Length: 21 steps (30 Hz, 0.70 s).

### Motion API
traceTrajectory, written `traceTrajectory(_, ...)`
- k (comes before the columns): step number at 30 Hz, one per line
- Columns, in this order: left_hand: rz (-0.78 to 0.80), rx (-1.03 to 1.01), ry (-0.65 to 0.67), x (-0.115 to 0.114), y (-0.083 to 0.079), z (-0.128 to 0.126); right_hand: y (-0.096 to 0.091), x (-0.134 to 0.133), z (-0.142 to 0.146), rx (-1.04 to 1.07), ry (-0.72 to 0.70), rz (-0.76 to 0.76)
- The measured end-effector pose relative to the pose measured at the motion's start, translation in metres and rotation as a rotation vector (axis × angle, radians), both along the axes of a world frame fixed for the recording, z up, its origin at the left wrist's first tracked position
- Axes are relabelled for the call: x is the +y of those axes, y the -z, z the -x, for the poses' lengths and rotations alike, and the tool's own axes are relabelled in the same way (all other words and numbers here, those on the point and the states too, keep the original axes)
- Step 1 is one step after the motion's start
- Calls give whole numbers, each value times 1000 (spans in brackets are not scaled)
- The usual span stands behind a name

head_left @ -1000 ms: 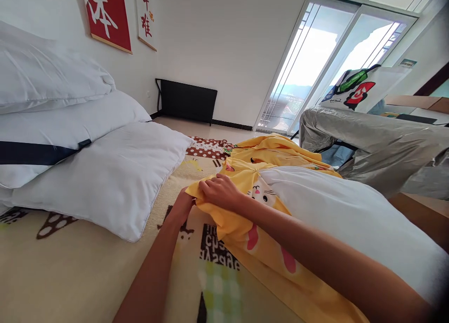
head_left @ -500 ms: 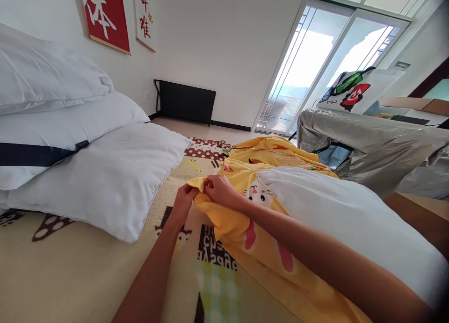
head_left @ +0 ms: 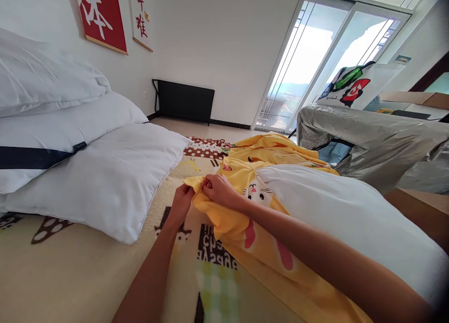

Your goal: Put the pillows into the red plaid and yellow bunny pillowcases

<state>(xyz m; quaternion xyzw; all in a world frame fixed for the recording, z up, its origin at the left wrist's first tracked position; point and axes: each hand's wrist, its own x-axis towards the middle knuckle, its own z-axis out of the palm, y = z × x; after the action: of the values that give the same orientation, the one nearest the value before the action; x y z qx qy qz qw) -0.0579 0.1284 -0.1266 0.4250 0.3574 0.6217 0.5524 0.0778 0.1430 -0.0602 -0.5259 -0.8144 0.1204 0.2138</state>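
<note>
A yellow pillowcase (head_left: 233, 222) with a printed rabbit face and pink ears lies crumpled in front of me. Its near left edge is lifted by both hands. My left hand (head_left: 182, 200) pinches the raised corner from the left. Right beside it, my right hand (head_left: 219, 190) is closed on the same edge, fingertips against the fabric. A plump white pillow (head_left: 326, 204) lies to the right, with yellow cloth round its far end and along its left side. My right forearm crosses over the cloth and hides part of it.
White pillows (head_left: 87, 178) are piled on the left. Under everything spreads a patterned beige blanket (head_left: 70, 271). More yellow cloth (head_left: 273, 147) lies beyond the pillow. Silver-wrapped furniture (head_left: 372, 136) and a cardboard box (head_left: 421, 208) stand at right, a black panel (head_left: 184, 100) by the wall.
Both hands have shifted very slightly left with the pinched edge of the pillowcase. The view has tilted a little; everything else stays put.
</note>
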Motion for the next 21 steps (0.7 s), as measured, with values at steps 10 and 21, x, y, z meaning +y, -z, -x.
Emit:
traceTrajectory(10, 27, -98, 91, 7, 5, 2, -5, -2, -1, 32, 22, -14)
traceTrajectory(21, 36, 76, 64, 5, 6, 16, 2, -4, 3, -33, -11, -37)
